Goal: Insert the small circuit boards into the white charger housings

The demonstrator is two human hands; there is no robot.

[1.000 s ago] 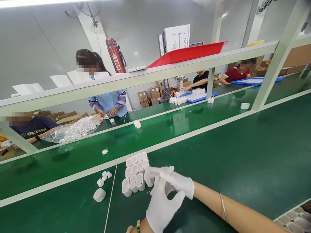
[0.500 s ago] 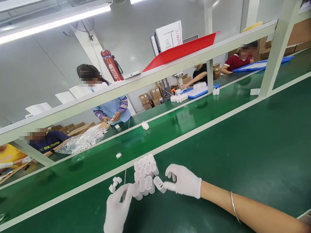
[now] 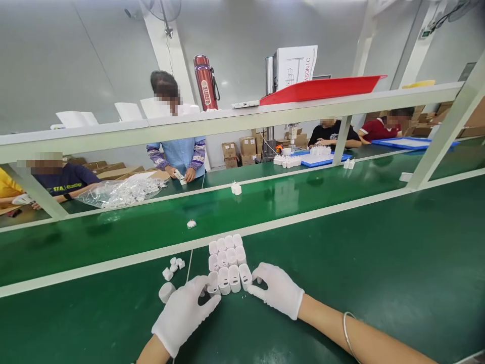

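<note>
Several white plastic charger housings [image 3: 229, 257] stand upright, open side up, in close rows on the green bench. Slots show inside the front ones. My left hand [image 3: 185, 311], in a white glove, touches the front row's left-end housing [image 3: 213, 283] with its fingertips, thumb held apart. From the other side, my gloved right hand [image 3: 278, 289] touches the right-end housing [image 3: 245, 275], with a gap between thumb and forefinger. Neither hand is wrapped round a housing. Left of the rows lie small white plastic pieces [image 3: 173, 267] and a larger white rounded piece [image 3: 166, 291].
Behind the rows runs a green conveyor belt [image 3: 151, 227] carrying a small white part [image 3: 191, 223] and white plug pieces [image 3: 236, 188]. A raised shelf [image 3: 227, 119] holds a red tray [image 3: 322, 91] and a red flask [image 3: 205, 83]. Co-workers sit or stand beyond.
The right-end housing, tilted and apart before, now stands upright against the front row. My right hand has come in with it. My head view has levelled out.
</note>
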